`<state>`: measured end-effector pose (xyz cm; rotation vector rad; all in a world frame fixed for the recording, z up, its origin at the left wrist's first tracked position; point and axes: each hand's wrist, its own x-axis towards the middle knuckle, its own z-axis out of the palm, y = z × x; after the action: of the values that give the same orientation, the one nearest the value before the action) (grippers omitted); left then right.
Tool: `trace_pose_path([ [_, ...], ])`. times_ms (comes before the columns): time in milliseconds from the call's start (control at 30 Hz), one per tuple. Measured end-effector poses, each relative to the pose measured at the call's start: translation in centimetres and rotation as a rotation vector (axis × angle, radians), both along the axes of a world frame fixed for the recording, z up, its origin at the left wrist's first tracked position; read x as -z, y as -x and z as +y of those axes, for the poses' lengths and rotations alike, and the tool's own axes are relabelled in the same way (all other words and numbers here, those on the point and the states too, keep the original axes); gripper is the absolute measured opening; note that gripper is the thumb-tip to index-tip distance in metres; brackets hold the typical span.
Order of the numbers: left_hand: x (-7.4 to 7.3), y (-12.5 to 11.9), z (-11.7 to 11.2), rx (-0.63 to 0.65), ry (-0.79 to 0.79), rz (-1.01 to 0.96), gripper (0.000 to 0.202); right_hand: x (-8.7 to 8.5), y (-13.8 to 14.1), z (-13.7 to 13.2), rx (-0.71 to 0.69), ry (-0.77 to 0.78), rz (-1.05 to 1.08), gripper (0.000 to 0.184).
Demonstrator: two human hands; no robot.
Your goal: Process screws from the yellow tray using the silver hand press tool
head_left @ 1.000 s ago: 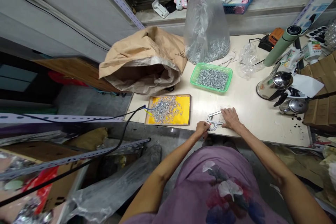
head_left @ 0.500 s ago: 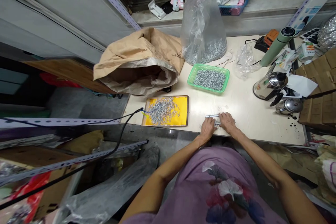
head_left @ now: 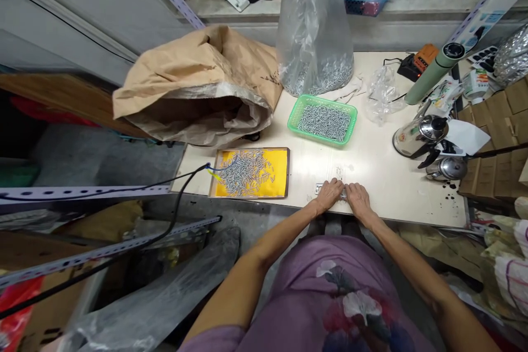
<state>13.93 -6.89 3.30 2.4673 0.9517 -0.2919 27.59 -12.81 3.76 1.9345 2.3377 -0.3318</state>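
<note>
At the table's front edge, my left hand (head_left: 330, 194) and my right hand (head_left: 357, 198) lie side by side, fingers curled down. Both press on a small silver metal strip (head_left: 318, 188), perhaps a drawer slide or hinge. One end shows left of my left hand, and a bit shows between the hands; the fingers cover the rest. To the left is a yellow-bottomed tray (head_left: 281, 171) with a heap of small metal screws or pins (head_left: 243, 171). Farther back stands a green plastic basket (head_left: 293, 120) full of similar pieces (head_left: 324, 121).
An open brown paper sack (head_left: 198, 77) stands at the back left, beside a clear plastic bag (head_left: 315, 38) of metal pieces. On the right are a glass pot (head_left: 412, 137), a metal pot (head_left: 449, 168) and a green flask (head_left: 431, 77). A black cable (head_left: 181, 198) crosses to the tray.
The view has shifted slightly. The narrow metal strip that lay above my fingertips is no longer seen there; a silver end now sticks out left of my left hand. Both hands stay close together.
</note>
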Motion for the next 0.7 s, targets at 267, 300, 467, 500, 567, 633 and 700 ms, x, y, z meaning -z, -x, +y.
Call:
trace_pose_path([
  [267, 0.7, -0.3, -0.2, -0.015, 0.048, 0.027, 0.015, -0.3, -0.3, 0.3, -0.049, 0.091, 0.033, 0.029],
  [300, 0.8, -0.4, -0.3, -0.025, 0.036, 0.025, 0.014, -0.4, -0.4, 0.4, -0.047, 0.092, 0.035, 0.029],
  [467, 1.8, 0.3, -2.0, -0.114, -0.137, -0.059, 0.030, -0.9, -1.5, 0.2, -0.053, -0.019, 0.075, 0.031],
  [500, 2.1, 0.7, -2.7, -0.114, -0.176, -0.088, 0.034, -0.9, -1.9, 0.1, -0.067, -0.045, 0.093, 0.037],
  [567, 2.7, 1.3, -4.2, -0.099, -0.228, -0.142, 0.036, -0.9, -2.4, 0.0, -0.091, -0.072, 0.117, 0.043],
  [633, 3.4, 1.9, -5.6, -0.084, -0.244, -0.185, 0.035, -0.8, -2.7, 0.2, -0.089, -0.068, 0.116, 0.040],
  [700, 3.9, 2.3, -6.7, -0.064, -0.238, -0.225, 0.033, -0.9, -2.7, 1.1, -0.074, -0.038, 0.087, 0.030],
])
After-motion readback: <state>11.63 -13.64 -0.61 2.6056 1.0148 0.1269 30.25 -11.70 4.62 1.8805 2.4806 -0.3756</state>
